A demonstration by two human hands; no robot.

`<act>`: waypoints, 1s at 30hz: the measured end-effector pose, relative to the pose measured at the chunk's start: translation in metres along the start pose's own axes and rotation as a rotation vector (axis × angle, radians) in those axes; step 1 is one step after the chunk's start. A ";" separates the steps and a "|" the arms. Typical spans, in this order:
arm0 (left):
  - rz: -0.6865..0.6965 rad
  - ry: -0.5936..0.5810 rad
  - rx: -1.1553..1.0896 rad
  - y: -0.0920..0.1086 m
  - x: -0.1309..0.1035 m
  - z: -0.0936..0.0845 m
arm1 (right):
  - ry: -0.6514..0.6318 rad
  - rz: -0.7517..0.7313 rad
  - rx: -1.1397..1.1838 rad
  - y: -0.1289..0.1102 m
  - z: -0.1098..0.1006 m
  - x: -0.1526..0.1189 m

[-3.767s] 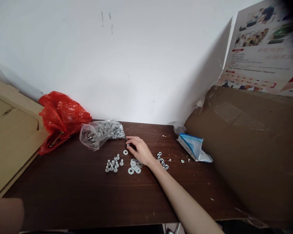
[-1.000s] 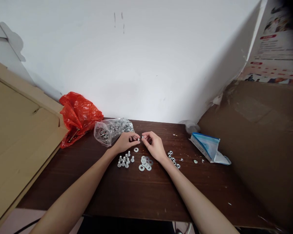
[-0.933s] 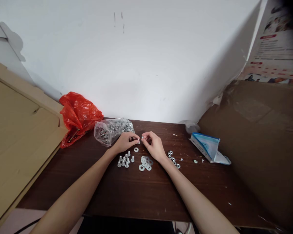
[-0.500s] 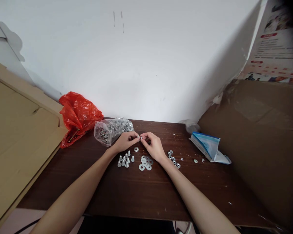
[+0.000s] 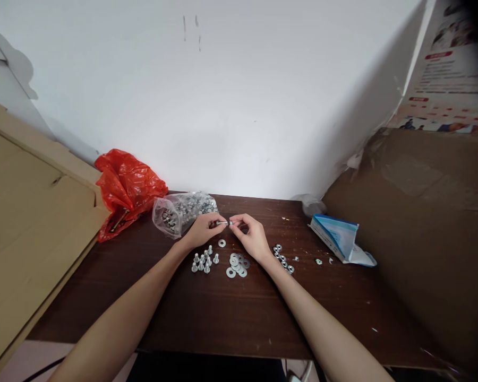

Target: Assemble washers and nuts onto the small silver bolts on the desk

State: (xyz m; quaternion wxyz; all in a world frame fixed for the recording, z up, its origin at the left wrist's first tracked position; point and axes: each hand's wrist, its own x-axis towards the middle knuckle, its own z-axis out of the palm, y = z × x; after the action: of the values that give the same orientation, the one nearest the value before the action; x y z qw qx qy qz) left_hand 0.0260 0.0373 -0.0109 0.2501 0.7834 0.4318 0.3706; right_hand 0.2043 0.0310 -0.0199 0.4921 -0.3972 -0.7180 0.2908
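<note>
Thumb and fingers of my left hand (image 5: 202,231) pinch a silver bolt (image 5: 222,223), which lies level and points to the right. Facing it, my right hand (image 5: 252,236) is closed on a small silver piece that looks like a nut (image 5: 231,223). A narrow gap shows between the two pieces. Below my left hand several bolts (image 5: 201,262) stand on their heads. One washer (image 5: 222,243) lies alone under the fingertips, and a pile of flat washers (image 5: 235,269) sits nearer me. Several nuts (image 5: 283,263) lie beside my right forearm.
Behind my left hand lies a clear plastic bag (image 5: 175,212) of hardware, with a red plastic bag (image 5: 129,183) farther left. A blue and white packet (image 5: 338,239) is at the right. Cardboard (image 5: 32,223) walls flank the brown table (image 5: 207,318).
The bolt in my left hand now shows lengthwise, turned level towards the right hand. Both hands stay almost in the same place, and the parts on the table have not moved.
</note>
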 end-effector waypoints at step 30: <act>0.221 -0.129 0.258 0.003 -0.005 0.002 | -0.140 -0.075 -0.160 0.003 -0.004 0.001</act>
State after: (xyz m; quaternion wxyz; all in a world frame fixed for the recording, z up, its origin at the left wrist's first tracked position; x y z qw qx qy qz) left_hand 0.0275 0.0318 -0.0121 0.1325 0.8738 0.3701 0.2863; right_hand 0.2092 0.0330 -0.0202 0.4182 -0.3866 -0.7859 0.2411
